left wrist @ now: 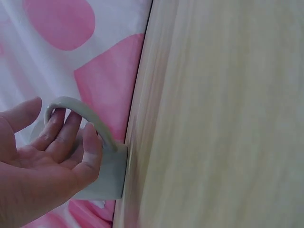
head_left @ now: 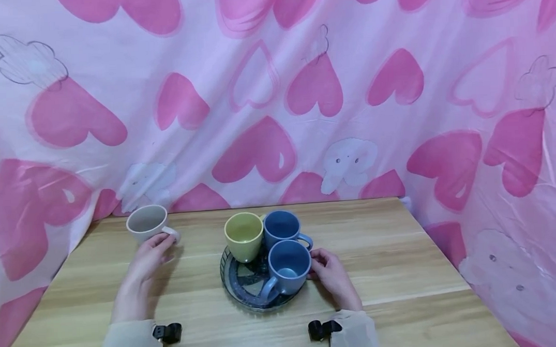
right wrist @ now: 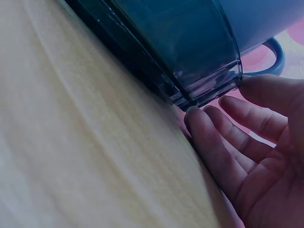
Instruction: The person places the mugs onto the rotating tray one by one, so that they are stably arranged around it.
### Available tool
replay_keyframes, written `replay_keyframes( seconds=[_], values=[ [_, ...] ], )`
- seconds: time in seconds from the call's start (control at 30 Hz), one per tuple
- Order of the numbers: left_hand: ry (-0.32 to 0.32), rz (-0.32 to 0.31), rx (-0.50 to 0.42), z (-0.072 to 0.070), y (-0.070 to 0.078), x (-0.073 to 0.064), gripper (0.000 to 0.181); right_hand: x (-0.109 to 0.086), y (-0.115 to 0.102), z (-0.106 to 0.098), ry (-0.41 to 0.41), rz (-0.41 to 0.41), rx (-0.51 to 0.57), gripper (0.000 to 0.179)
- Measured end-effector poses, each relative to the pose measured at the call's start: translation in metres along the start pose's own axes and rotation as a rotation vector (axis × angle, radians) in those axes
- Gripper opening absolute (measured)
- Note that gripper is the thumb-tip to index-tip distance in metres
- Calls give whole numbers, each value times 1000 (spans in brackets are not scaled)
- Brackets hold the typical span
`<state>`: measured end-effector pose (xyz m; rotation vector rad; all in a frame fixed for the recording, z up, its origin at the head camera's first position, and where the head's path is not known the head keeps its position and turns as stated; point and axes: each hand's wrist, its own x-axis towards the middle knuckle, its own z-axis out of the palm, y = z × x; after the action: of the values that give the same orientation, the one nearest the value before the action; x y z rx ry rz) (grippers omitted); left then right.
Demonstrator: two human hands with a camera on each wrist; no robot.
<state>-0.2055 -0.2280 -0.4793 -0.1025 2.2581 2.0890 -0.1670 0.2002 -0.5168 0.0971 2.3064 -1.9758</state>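
Observation:
A white mug point(head_left: 146, 227) stands at the back left of the table, its handle point(left wrist: 78, 105) turned toward my left hand point(head_left: 150, 258). Two fingers of that hand reach into the handle's loop; the thumb stands apart from it in the left wrist view. My right hand point(head_left: 332, 274) touches the side of a dark glass dish point(head_left: 258, 303) with its fingertips, its fingers loosely bent. On the dish stand a yellow-green mug point(head_left: 245, 242), a blue mug point(head_left: 280, 227) at the back and a lighter blue mug point(head_left: 289, 269) in front, close to the right fingertips.
The wooden table point(head_left: 433, 317) spreads out on both sides of the dish. A pink and white curtain point(head_left: 265, 96) with hearts hangs along the table's back and side edges. Black wrist cameras point(head_left: 167, 333) sit at both sleeves.

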Motion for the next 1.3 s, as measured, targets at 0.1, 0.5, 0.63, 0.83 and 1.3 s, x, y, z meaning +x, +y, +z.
replay_keyframes(
  seconds=[0.1,0.5,0.63,0.83,1.3],
  values=[
    [2,-10,-23,-7,-3,-5,17,-1,0,1,-23,-4,5,18],
    [107,-52,240,-10,4,-18,37,-2,-1,-7,-106,-31,19,31],
    [167,-82,340,-12,7,-24,43,-2,0,-7,-111,-22,40,33],
    [242,-73,435,-15,9,-31,41,-2,2,-7,-128,-17,55,37],
    [398,100,731,-23,10,-40,34,-3,2,-11,-160,-42,-4,41]
  ],
)
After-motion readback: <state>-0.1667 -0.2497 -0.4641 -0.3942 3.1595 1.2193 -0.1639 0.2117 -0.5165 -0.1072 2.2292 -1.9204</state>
